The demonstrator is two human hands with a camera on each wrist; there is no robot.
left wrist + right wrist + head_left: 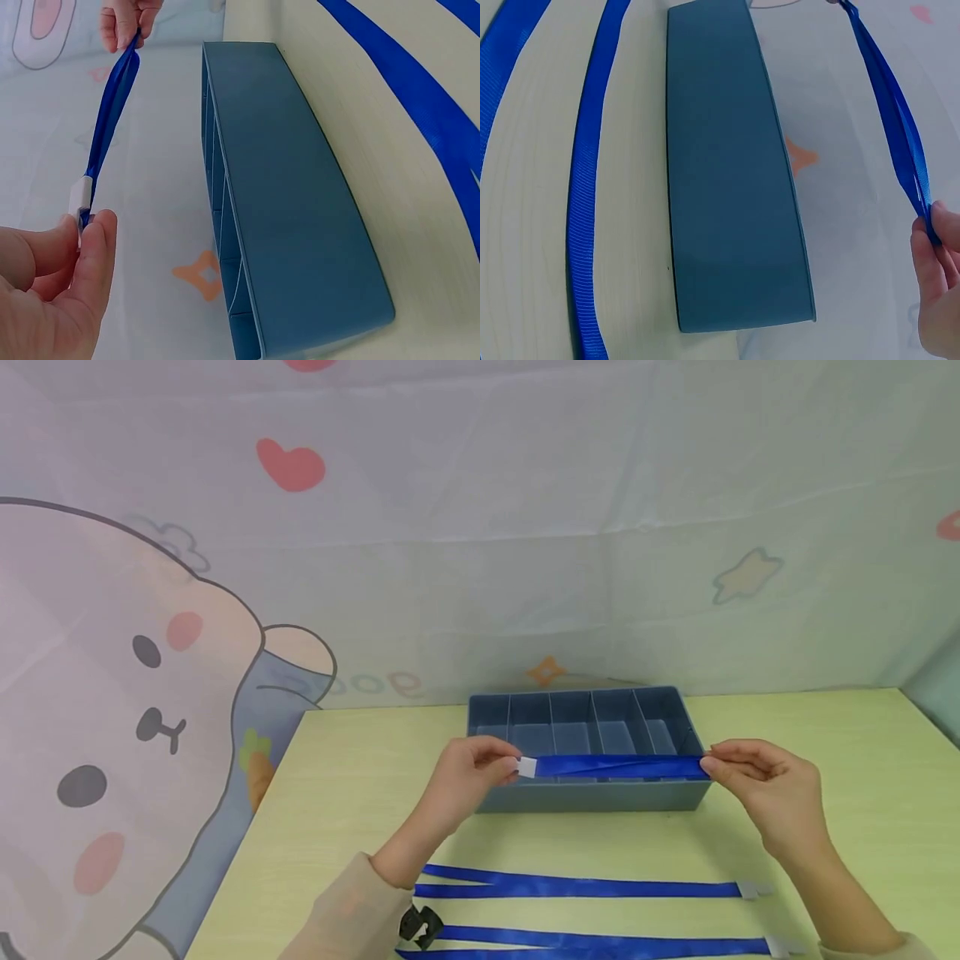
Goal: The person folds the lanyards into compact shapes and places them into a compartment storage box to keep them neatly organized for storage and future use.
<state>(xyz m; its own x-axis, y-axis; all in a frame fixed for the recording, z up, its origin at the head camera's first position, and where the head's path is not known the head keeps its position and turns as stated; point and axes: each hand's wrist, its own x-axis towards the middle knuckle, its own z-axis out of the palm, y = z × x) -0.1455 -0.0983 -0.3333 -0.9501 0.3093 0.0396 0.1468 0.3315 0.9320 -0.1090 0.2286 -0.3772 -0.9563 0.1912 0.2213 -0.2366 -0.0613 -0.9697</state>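
Observation:
A folded blue lanyard (622, 767) is stretched between my two hands, in front of and overlapping the open side of a blue-grey compartment box (592, 797) in the head view. My left hand (468, 777) pinches its end by the white clip piece (527, 767). At the other end, my right hand (776, 785) pinches the blue strap between thumb and fingers. In the left wrist view the white piece (80, 196) sits right above the left fingertips. The right wrist view shows the strap (889, 112) running up from the right thumb.
Two more blue lanyards lie on the pale yellow table (360, 752), the nearer lanyard (600, 941) and the farther lanyard (600, 887), white ends to the right. A black buckle (422, 927) lies by my left sleeve. Behind the table hangs a printed cloth (480, 568).

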